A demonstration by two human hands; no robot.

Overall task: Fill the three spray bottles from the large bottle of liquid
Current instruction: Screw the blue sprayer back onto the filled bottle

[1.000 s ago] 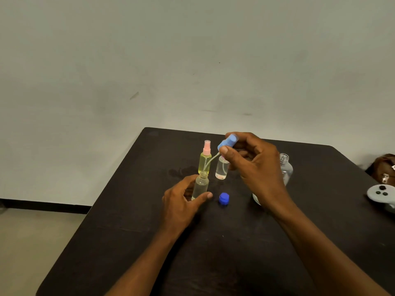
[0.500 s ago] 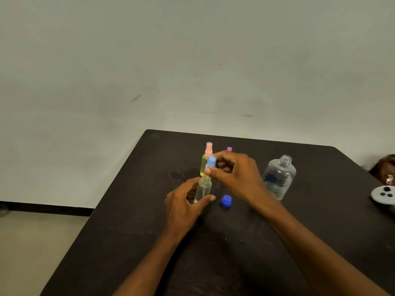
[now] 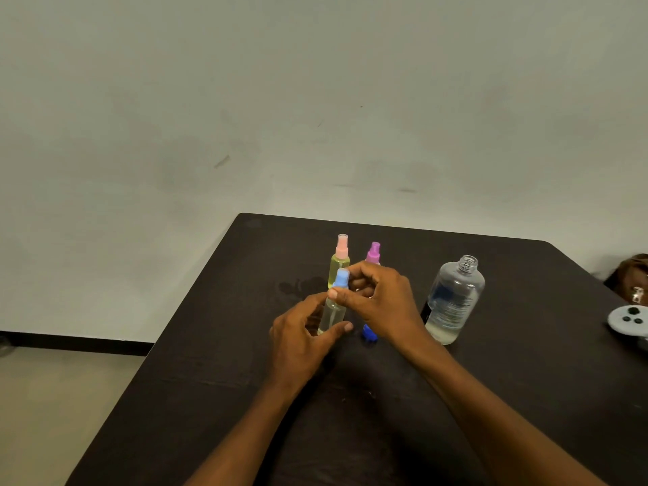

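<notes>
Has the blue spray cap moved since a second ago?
Yes. The blue spray cap, pinched by the right hand, has come down and leftward from beside the pink-capped bottle onto the clear bottle held by the left hand.

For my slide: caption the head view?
Right hand seats blue sprayer on clear bottle held by left hand.

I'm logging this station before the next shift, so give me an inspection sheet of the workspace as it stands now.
Surface: dark table, damp-looking patch behind the bottles.
Job's things: pink-topped spray bottle and purple-topped spray bottle capped; blue-topped spray bottle in hand; large bottle open, nearly empty; its blue cap on the table.
Clutter: white controller, brown bag at right edge.
Hands: left hand steadies the bottle body; right hand pinches the blue sprayer.
Cables: nothing seen.
Surroundings: plain wall, dark baseboard, pale floor.
</notes>
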